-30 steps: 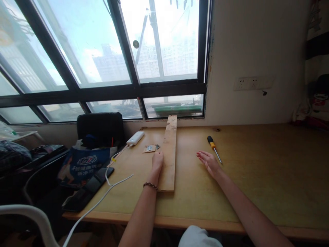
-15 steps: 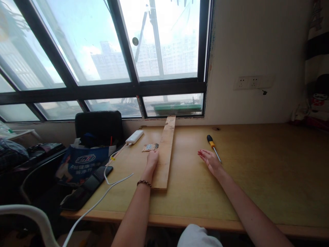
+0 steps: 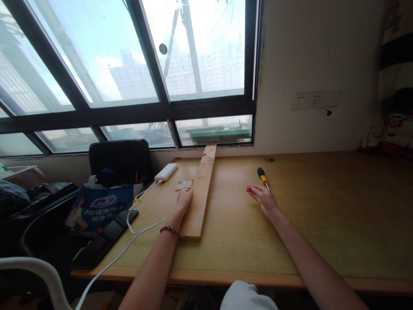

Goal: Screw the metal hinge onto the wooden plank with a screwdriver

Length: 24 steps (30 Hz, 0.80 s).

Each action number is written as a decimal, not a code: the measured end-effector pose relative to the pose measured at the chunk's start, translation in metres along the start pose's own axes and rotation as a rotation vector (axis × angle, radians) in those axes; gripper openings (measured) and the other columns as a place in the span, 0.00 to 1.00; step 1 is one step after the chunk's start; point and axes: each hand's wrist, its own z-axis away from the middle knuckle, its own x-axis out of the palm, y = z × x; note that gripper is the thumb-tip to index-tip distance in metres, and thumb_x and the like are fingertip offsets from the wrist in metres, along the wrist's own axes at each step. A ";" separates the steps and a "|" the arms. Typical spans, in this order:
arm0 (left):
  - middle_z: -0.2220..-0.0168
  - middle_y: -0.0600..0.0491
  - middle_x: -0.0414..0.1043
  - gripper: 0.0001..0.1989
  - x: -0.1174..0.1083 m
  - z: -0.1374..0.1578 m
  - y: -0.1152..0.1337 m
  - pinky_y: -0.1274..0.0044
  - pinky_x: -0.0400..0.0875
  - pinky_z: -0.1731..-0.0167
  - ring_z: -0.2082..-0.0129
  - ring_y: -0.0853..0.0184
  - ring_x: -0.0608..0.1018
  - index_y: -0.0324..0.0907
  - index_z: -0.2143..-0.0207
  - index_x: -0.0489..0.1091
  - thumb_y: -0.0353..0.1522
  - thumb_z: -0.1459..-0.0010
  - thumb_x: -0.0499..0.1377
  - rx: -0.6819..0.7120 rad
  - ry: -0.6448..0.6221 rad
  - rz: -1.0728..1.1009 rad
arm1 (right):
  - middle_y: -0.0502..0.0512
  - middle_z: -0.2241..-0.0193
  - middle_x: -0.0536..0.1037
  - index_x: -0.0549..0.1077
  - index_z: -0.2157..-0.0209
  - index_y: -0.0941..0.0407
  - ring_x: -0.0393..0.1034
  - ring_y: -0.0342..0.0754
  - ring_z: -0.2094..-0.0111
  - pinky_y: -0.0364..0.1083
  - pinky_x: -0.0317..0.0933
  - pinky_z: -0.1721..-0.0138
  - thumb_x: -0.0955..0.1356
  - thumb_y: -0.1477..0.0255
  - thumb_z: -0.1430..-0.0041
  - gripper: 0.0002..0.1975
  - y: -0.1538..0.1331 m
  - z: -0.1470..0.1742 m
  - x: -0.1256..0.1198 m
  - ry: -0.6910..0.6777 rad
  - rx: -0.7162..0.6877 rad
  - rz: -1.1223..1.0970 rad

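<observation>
My left hand is closed at the left edge of a long wooden board. Whatever its fingers hold, if anything, is hidden. Just beyond the knuckles lies a small brown card with several little silvery pieces on it, too small to name. My right hand is held near the tabletop with fingers stretched out and nothing in it. Right behind it lies a screwdriver with a black and yellow handle, its shaft partly covered by the hand.
The wooden table reaches to the wall and window. A white power bank with a white cable lies on the left. A dark phone-like slab rests along the left edge, beside a blue bag on a black chair.
The view has shifted slightly. My left hand and the board have moved a little left in view. Dark thin pieces seen by its fingertips earlier no longer show. My right hand stays open.
</observation>
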 end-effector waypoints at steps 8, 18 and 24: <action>0.73 0.46 0.71 0.10 -0.019 -0.006 0.002 0.74 0.65 0.69 0.69 0.62 0.72 0.37 0.78 0.67 0.32 0.50 0.50 0.027 -0.157 -0.109 | 0.68 0.64 0.74 0.72 0.62 0.62 0.68 0.56 0.60 0.50 0.59 0.59 0.66 0.69 0.52 0.15 -0.009 -0.016 -0.045 0.395 -0.237 1.256; 0.42 0.44 0.51 0.25 0.037 0.098 0.078 0.65 0.48 0.44 0.40 0.58 0.51 0.37 0.46 0.55 0.31 0.48 0.51 0.756 0.137 -0.420 | 0.65 0.69 0.76 0.76 0.70 0.57 0.71 0.52 0.68 0.44 0.58 0.71 0.62 0.80 0.53 0.12 -0.008 -0.021 -0.068 0.322 -0.084 1.551; 0.38 0.48 0.41 0.31 0.116 0.133 0.110 0.63 0.41 0.42 0.38 0.58 0.43 0.40 0.41 0.48 0.28 0.49 0.51 0.886 -0.101 -0.498 | 0.61 0.73 0.78 0.78 0.72 0.54 0.72 0.54 0.68 0.45 0.60 0.70 0.64 0.80 0.58 0.12 -0.014 -0.023 -0.085 0.358 -0.110 1.412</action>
